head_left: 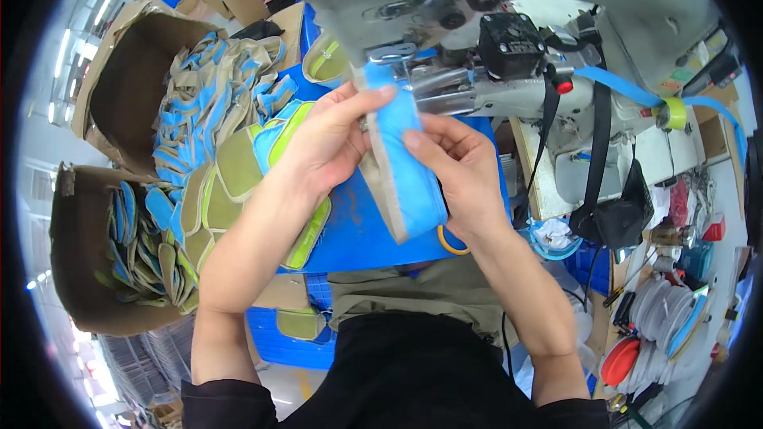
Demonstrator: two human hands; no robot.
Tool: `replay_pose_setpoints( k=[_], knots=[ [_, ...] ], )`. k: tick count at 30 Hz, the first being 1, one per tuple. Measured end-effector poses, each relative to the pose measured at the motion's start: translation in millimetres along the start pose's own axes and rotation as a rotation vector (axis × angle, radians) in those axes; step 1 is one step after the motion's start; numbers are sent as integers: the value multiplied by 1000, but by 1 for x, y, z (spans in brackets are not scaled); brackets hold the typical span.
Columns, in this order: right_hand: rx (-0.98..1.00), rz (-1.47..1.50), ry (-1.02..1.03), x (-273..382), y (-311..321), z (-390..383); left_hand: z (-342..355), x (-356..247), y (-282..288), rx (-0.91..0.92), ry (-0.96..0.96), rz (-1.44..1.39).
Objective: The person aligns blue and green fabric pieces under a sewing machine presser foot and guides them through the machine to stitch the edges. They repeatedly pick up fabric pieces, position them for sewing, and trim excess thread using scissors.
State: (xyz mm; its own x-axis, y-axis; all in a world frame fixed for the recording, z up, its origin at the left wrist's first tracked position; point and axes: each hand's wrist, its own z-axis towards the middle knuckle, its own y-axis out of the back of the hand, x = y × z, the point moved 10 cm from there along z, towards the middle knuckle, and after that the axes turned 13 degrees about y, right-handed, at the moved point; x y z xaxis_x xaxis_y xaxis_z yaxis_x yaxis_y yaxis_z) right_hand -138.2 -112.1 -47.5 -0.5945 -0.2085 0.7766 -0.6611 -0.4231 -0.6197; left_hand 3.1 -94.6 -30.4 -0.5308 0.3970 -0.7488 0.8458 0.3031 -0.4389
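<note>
A looped fabric strip (pixel 415 187), bright blue on one face with beige edging, hangs between my hands under the sewing machine's head (pixel 342 0). My left hand (pixel 327 139) pinches its upper part, thumb lying across the blue face. Lower down, my right hand (pixel 462 165) grips the strip's right side between thumb and fingers. The strip's top reaches close to the needle area; whether it touches the needle cannot be made out. Olive fabric pieces with lime trim (pixel 238 165) lie piled left of my left forearm.
A cardboard box (pixel 119 103) and beige-blue strips (pixel 226 95) are at the left. Another box (pixel 79 246) nearer me holds olive and blue pieces. Blue tape (pixel 620 83) runs through a yellow roll on the right. The blue table (pixel 358 230) carries an orange scissor-like handle (pixel 451 248).
</note>
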Motion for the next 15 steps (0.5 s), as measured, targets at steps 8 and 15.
replay_pose_setpoints(
  k=[8, 15],
  knots=[
    [-43, 86, -63, -6, -3, -5, 10, -11, 6, -39, -45, -2],
    [-38, 134, -63, -5, -5, 0, -10, -7, -4, -126, -133, 108]
  ],
)
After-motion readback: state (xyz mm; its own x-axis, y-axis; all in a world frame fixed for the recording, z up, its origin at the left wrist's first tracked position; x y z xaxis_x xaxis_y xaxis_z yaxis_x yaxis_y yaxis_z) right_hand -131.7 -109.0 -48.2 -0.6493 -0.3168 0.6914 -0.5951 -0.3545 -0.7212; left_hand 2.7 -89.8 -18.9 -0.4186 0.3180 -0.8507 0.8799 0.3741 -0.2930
